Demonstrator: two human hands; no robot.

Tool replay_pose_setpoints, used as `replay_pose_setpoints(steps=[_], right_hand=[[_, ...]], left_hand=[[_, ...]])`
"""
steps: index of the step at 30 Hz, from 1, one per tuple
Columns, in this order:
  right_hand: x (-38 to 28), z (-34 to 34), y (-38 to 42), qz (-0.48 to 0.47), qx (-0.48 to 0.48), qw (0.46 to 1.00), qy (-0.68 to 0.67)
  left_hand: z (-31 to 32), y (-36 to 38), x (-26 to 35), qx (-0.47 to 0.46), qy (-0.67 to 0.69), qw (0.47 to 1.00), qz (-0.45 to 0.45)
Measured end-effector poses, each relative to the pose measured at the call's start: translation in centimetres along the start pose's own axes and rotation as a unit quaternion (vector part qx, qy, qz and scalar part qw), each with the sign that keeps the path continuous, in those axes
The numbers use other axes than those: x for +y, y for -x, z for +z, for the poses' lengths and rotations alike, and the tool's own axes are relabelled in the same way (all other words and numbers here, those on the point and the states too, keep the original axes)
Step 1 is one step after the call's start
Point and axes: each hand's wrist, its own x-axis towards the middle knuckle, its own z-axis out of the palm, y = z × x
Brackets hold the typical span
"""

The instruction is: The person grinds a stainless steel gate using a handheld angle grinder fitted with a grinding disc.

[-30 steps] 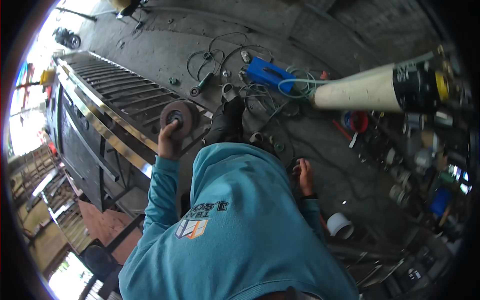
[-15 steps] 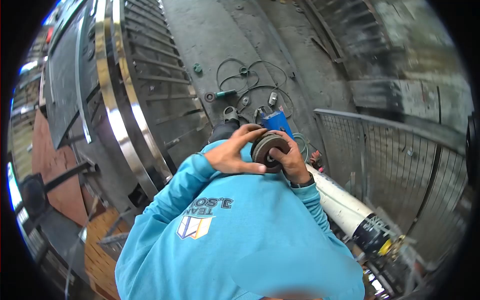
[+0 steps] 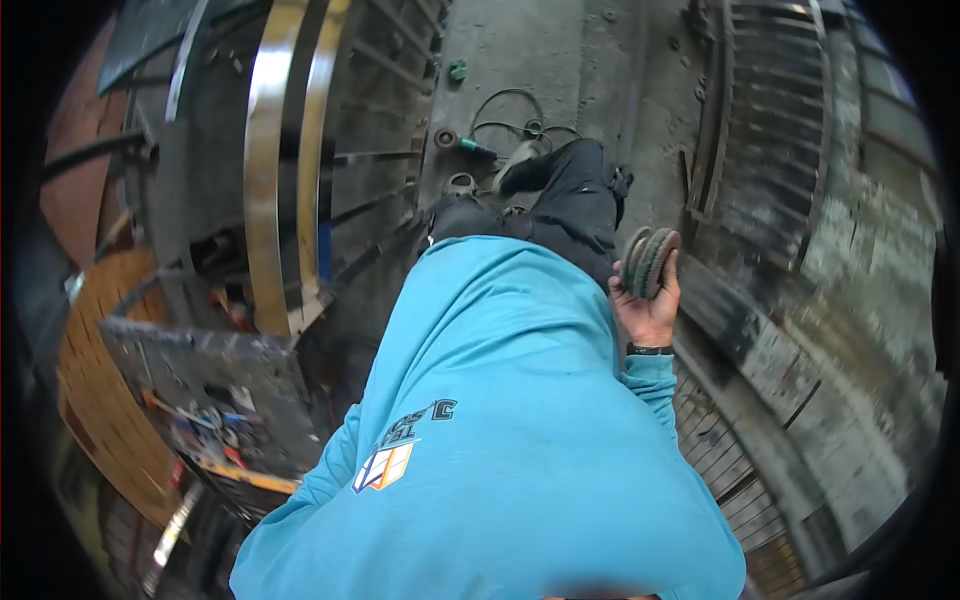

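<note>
- The right hand (image 3: 650,312) is clamped on a few abrasive discs (image 3: 650,262), its fingers curled partly round them, one digit against each side, the palm turned up beneath.
- The discs are out to the right of the blue top (image 3: 510,400), held up above the floor (image 3: 540,50); they stand on edge, side by side, faces turned sideways, with their lower rims in the grasp.
- A dark band (image 3: 649,349) goes round the right wrist, just beside the cuff.
- The left hand is out of sight; only its sleeve (image 3: 325,470) shows, so whether it is open or closed, and what it may hold, I cannot tell.
- On the floor ahead lies a grinder (image 3: 468,146), green-bodied, its disc end pointing left, near the shoes (image 3: 460,184). A looped cord (image 3: 508,93) lies just beyond it.
- A small green thing (image 3: 458,70) lies farther out on the floor.
- To the left are two long, shiny metal bars (image 3: 270,160), side by side with a gap between.
- At lower left, loose tools (image 3: 225,432) lie on a dark table (image 3: 270,366), beside a wooden board (image 3: 115,385).
- At upper right is a slatted metal frame (image 3: 775,120), well apart from the discs.
</note>
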Motion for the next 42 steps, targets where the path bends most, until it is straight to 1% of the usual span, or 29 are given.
replay_pose_setpoints(steps=[4, 9, 12, 14, 15, 16, 17, 18, 19, 20, 23, 26, 28, 30, 32, 35, 37, 39, 42], right_hand=[[-4.6, 3.5, -4.2, 0.044, -0.031, 0.997, 0.050], [-10.7, 9.8, -11.2, 0.086, -0.082, 0.987, 0.110], [-15.2, 13.0, -17.2, 0.116, -0.141, 0.971, 0.154], [-18.8, 14.7, -21.8, 0.145, -0.142, 0.961, 0.189], [-21.0, 15.2, -24.4, 0.170, -0.157, 0.951, 0.207], [-23.4, 15.5, -26.3, 0.177, -0.156, 0.948, 0.214], [-25.5, 16.4, -28.0, 0.191, -0.157, 0.940, 0.236], [-27.5, 17.4, -29.5, 0.202, -0.159, 0.932, 0.255], [-29.0, 18.2, -30.3, 0.192, -0.131, 0.933, 0.275], [-30.8, 19.0, -31.4, 0.189, -0.136, 0.933, 0.274], [-35.2, 19.0, -34.3, 0.222, -0.094, 0.926, 0.291], [-37.5, 18.8, -36.1, 0.244, -0.077, 0.928, 0.271], [-38.3, 17.9, -37.7, 0.232, -0.092, 0.931, 0.268], [-38.6, 18.7, -37.7, 0.231, -0.049, 0.933, 0.271], [-38.5, 19.5, -38.6, 0.239, -0.047, 0.932, 0.268], [-38.8, 21.4, -40.2, 0.227, -0.055, 0.934, 0.269], [-39.3, 22.8, -42.0, 0.241, -0.106, 0.933, 0.244], [-40.0, 25.1, -43.9, 0.237, -0.136, 0.926, 0.259], [-40.8, 29.9, -45.9, 0.233, -0.165, 0.917, 0.278]], left_hand=[[3.1, -0.1, -1.8, 0.010, 0.007, 1.000, 0.019], [8.5, -5.2, -0.1, 0.016, -0.003, 0.998, 0.057], [13.8, -10.0, 1.8, 0.022, -0.020, 0.996, 0.090], [18.7, -13.9, 4.1, 0.032, -0.015, 0.993, 0.110], [22.0, -15.8, 6.3, 0.033, 0.018, 0.995, 0.091], [24.8, -17.2, 8.0, 0.032, 0.047, 0.996, 0.068], [25.1, -20.1, 5.0, 0.075, 0.041, 0.991, 0.100], [26.8, -21.5, 6.9, 0.075, 0.036, 0.991, 0.105], [28.3, -22.1, 7.6, 0.071, 0.031, 0.990, 0.114], [29.5, -22.4, 8.4, 0.066, 0.026, 0.990, 0.123], [32.4, -22.6, 10.0, 0.061, 0.021, 0.990, 0.126], [35.0, -21.0, 9.7, 0.066, 0.021, 0.988, 0.140], [36.5, -21.6, 10.9, 0.066, 0.024, 0.987, 0.146], [38.0, -22.5, 12.1, 0.064, 0.029, 0.986, 0.151], [39.5, -23.2, 13.1, 0.062, 0.030, 0.984, 0.166], [41.8, -25.5, 15.6, 0.059, 0.030, 0.980, 0.185], [42.3, -27.3, 18.2, 0.056, 0.030, 0.978, 0.196], [41.0, -31.2, 23.7, 0.050, 0.028, 0.974, 0.218], [40.7, -32.2, 26.4, 0.044, 0.032, 0.966, 0.254]])
